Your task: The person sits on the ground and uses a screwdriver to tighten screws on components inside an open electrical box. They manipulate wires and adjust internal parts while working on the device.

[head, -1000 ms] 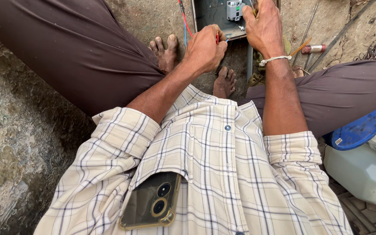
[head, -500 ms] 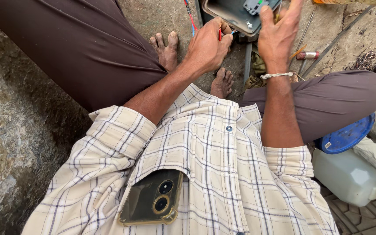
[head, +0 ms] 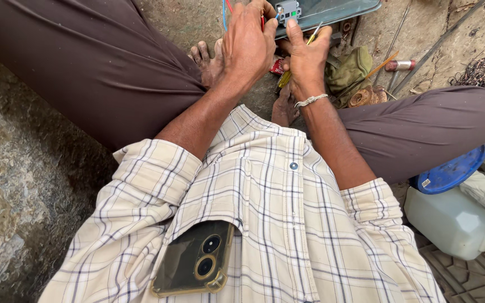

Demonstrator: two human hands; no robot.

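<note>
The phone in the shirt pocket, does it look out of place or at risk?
Yes. The phone sits tilted in the shirt pocket, most of it sticking out past the edge, so it looks loosely held. Both hands are busy at the grey box.

- Cream checked shirt [head: 265, 224], sleeves rolled up to the elbows
- Dark brown trousers [head: 85, 67]
- White thread bracelet [head: 310, 101] on right wrist
- Bare feet [head: 206, 59]

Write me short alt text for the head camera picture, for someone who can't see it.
Seen from above, a seated person's left hand and right hand work at a grey box with coloured wires, the right holding a thin yellow-handled tool. Checked shirt, phone in the chest pocket; a white jerrycan stands at right.
</note>
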